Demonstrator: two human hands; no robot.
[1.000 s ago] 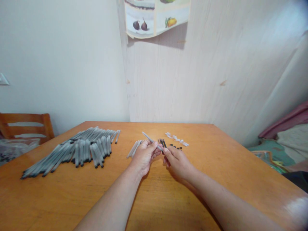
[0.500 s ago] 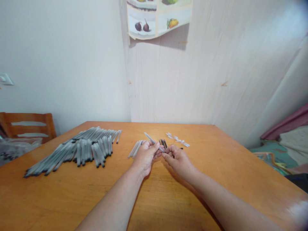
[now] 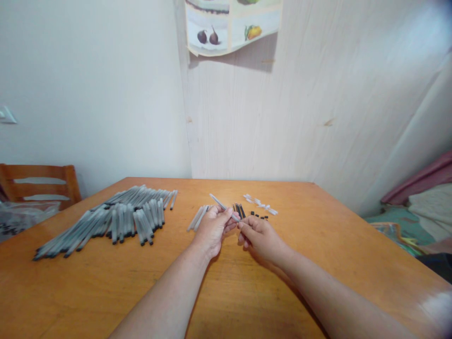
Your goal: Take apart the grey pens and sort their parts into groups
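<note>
My left hand [image 3: 213,228] is closed around a clear pen barrel [image 3: 219,203] that points up and to the left. My right hand [image 3: 259,237] is pinched at the barrel's near end; what its fingertips hold is too small to make out. Just behind my hands lie a few dark refills [image 3: 239,209], small black caps [image 3: 259,216] and small white parts [image 3: 260,204]. A few loose clear barrels [image 3: 197,217] lie left of my left hand.
A large pile of grey pens [image 3: 113,220] covers the left of the orange wooden table [image 3: 226,292]. A wooden chair [image 3: 38,181] and a plastic bag [image 3: 21,217] stand at the far left. Bedding [image 3: 423,197] lies to the right, a fruit poster [image 3: 229,23] hangs above.
My right hand has dropped slightly and its fingers have closed tighter at the barrel's end. The black caps behind it show again. My left hand has hardly moved.
</note>
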